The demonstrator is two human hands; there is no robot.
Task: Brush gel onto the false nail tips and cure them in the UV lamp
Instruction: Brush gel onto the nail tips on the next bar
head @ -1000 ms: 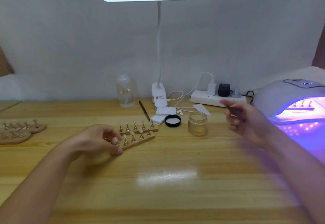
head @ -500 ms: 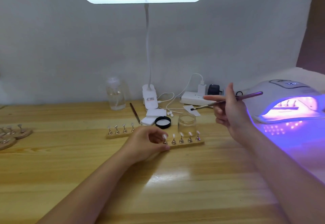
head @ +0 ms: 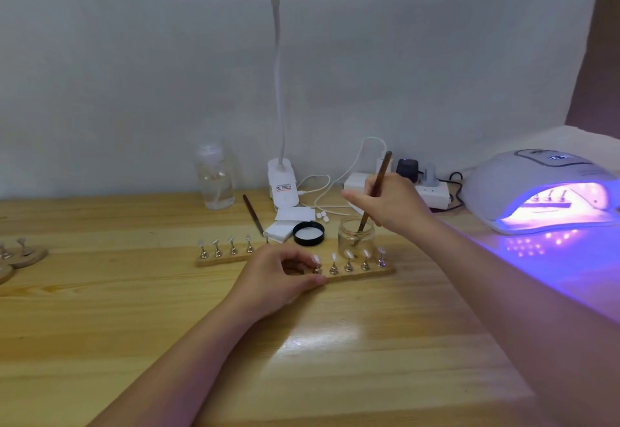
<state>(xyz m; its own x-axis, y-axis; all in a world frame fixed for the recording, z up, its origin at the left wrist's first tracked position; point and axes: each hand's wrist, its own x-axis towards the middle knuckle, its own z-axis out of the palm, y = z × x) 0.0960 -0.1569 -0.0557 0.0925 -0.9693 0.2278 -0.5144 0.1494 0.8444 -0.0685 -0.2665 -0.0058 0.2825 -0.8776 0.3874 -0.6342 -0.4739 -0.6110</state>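
right hand [head: 391, 205] swung the brush [head: 373, 197] down from mid-air, so now its tip's dipped in the little gel jar [head: 355, 237].

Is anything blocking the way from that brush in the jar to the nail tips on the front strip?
Nothing visible. The brush dips in the glass jar; the nail tips stand just in front, uncovered.

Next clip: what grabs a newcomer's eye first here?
The UV lamp glowing violet at the far right, with a strip of nail tips inside. Then the right hand dipping a brush into the glass jar, while the left hand grips the near nail holder.
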